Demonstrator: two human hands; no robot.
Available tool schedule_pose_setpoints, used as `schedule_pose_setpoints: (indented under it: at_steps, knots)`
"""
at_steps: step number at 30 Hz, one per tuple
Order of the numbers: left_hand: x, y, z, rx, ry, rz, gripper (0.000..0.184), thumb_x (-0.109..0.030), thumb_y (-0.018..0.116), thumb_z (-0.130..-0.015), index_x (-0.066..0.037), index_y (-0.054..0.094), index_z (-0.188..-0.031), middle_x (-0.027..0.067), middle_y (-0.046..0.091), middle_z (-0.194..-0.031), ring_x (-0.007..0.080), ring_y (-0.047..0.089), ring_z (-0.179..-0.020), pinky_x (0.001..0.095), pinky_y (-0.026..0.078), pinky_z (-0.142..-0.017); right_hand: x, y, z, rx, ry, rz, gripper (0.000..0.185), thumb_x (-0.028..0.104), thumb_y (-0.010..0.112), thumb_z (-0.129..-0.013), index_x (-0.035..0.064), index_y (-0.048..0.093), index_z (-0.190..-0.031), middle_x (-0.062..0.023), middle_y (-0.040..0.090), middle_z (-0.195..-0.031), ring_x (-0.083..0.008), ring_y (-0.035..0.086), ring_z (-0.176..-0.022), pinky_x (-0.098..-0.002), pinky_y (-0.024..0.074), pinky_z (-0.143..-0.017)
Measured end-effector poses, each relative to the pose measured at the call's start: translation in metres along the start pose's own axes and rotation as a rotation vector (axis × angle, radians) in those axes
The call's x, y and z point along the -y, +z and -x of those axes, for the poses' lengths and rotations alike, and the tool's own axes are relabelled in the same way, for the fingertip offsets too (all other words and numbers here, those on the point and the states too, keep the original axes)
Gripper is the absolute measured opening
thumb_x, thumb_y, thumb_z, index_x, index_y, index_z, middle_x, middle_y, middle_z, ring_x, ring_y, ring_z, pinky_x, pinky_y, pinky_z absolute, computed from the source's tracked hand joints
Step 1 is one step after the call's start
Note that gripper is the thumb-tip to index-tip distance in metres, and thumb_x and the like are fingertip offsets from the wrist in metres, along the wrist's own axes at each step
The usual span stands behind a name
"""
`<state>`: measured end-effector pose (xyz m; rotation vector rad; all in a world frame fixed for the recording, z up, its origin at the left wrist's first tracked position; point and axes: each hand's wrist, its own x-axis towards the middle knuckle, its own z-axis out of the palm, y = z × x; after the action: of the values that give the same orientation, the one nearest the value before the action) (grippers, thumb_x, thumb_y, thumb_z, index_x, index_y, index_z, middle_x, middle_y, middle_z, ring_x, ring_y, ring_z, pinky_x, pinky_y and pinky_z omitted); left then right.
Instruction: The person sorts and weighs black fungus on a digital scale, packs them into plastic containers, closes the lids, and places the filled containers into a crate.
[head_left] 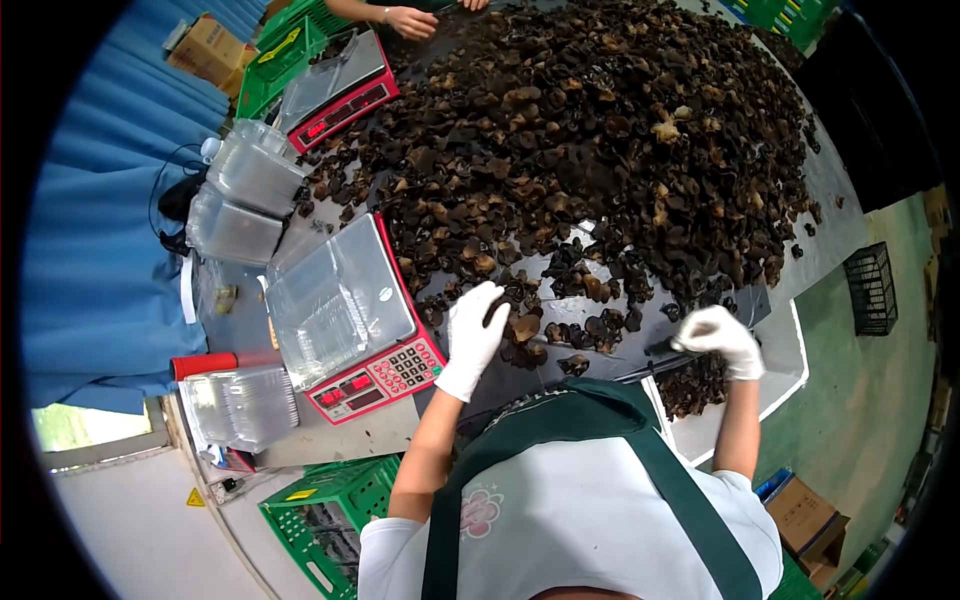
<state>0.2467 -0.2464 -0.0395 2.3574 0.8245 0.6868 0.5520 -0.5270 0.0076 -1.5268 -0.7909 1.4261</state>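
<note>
My left hand [475,338], in a white glove, is beside the red scale [345,315] with thumb and fingers apart. Just right of its fingers lie loose dried wood ear mushrooms [525,327] on the dark tabletop. My right hand [722,341], also gloved in white, is curled in a pinch near the table's front right edge. A small dark piece shows at its fingertips, apparently a wood ear mushroom. Below that hand, a white bin [792,375] holds more mushrooms. A clear plastic tray [335,325] rests on the scale's platform.
A big mushroom heap [600,140] covers the table. Stacked clear trays [240,408] stand at the left, near a second scale [340,95]. Another person's hand [410,22] is at the far side. Green crates [330,520] and a cardboard box [803,515] sit below.
</note>
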Motion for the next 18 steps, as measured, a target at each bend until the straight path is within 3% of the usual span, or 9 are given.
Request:
schedule_pose_setpoints:
  at_steps: [2, 4, 6, 7, 11, 12, 16, 18]
  knots:
    - [0.012, -0.001, -0.002, 0.119, -0.134, -0.095, 0.032, -0.027, 0.065, -0.083, -0.011, 0.065, -0.112, 0.0099, 0.059, -0.123, 0.0264, 0.054, -0.113, 0.0385, 0.041, -0.097, -0.016, -0.037, 0.034, -0.070, 0.019, 0.310, 0.015, 0.016, 0.076, -0.073, 0.0017, 0.072, -0.078, -0.0058, 0.071, -0.077, -0.0102, 0.064, -0.067, -0.0293, 0.0528, -0.062]
    - [0.018, 0.005, -0.008, 0.170, -0.152, -0.115, 0.037, -0.029, 0.066, -0.082, -0.011, 0.063, -0.115, 0.0100, 0.055, -0.128, 0.0264, 0.052, -0.116, 0.0389, 0.040, -0.098, -0.021, -0.057, 0.057, -0.266, 0.335, 0.593, 0.016, 0.016, 0.076, -0.070, 0.0014, 0.071, -0.075, -0.0087, 0.070, -0.070, -0.0136, 0.065, -0.062, -0.0317, 0.0525, -0.062]
    - [0.013, 0.015, -0.011, 0.147, -0.082, -0.126, 0.038, -0.028, 0.069, -0.080, -0.010, 0.064, -0.114, 0.0127, 0.056, -0.128, 0.0293, 0.053, -0.116, 0.0393, 0.041, -0.098, -0.015, -0.048, 0.054, -0.454, 0.385, 0.862, 0.017, 0.019, 0.070, -0.068, 0.0026, 0.069, -0.071, -0.0134, 0.061, -0.060, -0.0233, 0.064, -0.058, -0.0333, 0.0505, -0.060]
    - [0.010, 0.019, -0.012, 0.115, -0.021, -0.139, 0.040, -0.027, 0.072, -0.078, -0.009, 0.065, -0.112, 0.0154, 0.056, -0.127, 0.0323, 0.054, -0.115, 0.0398, 0.043, -0.098, -0.015, -0.043, 0.045, -0.453, 0.305, 0.839, 0.017, 0.020, 0.069, -0.069, 0.0033, 0.069, -0.073, -0.0124, 0.063, -0.063, -0.0232, 0.064, -0.059, -0.0334, 0.0508, -0.061]
    - [0.013, 0.035, 0.004, 0.196, 0.015, -0.273, 0.055, -0.040, 0.072, -0.075, -0.014, 0.059, -0.122, 0.0168, 0.033, -0.148, 0.0359, 0.032, -0.135, 0.0547, 0.025, -0.108, 0.018, 0.016, -0.017, -0.387, 0.073, 0.701, 0.022, 0.026, 0.068, -0.076, 0.0065, 0.070, -0.085, -0.0100, 0.069, -0.077, -0.0235, 0.066, -0.070, -0.0331, 0.0518, -0.066]
    - [0.008, 0.034, 0.009, 0.211, -0.017, -0.290, 0.051, -0.040, 0.071, -0.077, -0.015, 0.060, -0.120, 0.0164, 0.033, -0.148, 0.0356, 0.030, -0.136, 0.0582, 0.022, -0.107, 0.026, 0.033, -0.037, -0.358, 0.026, 0.708, 0.024, 0.027, 0.069, -0.076, 0.0072, 0.070, -0.089, -0.0098, 0.070, -0.081, -0.0235, 0.067, -0.072, -0.0330, 0.0520, -0.067]
    - [0.002, 0.028, 0.035, 0.173, -0.053, -0.371, 0.044, -0.037, 0.070, -0.078, -0.014, 0.061, -0.114, 0.0155, 0.036, -0.146, 0.0352, 0.032, -0.135, 0.0579, 0.022, -0.107, 0.011, 0.088, -0.128, -0.291, -0.305, 0.756, 0.033, 0.028, 0.069, -0.077, 0.0125, 0.067, -0.106, -0.0074, 0.070, -0.085, -0.0226, 0.068, -0.079, -0.0340, 0.0538, -0.072]
    - [0.004, 0.027, 0.045, 0.134, -0.051, -0.358, 0.043, -0.035, 0.071, -0.079, -0.014, 0.061, -0.115, 0.0153, 0.037, -0.145, 0.0346, 0.034, -0.134, 0.0565, 0.024, -0.107, 0.011, 0.123, -0.160, -0.321, -0.431, 1.064, 0.043, 0.022, 0.069, -0.076, 0.0130, 0.061, -0.117, -0.0089, 0.067, -0.105, -0.0247, 0.065, -0.093, -0.0366, 0.0541, -0.076]
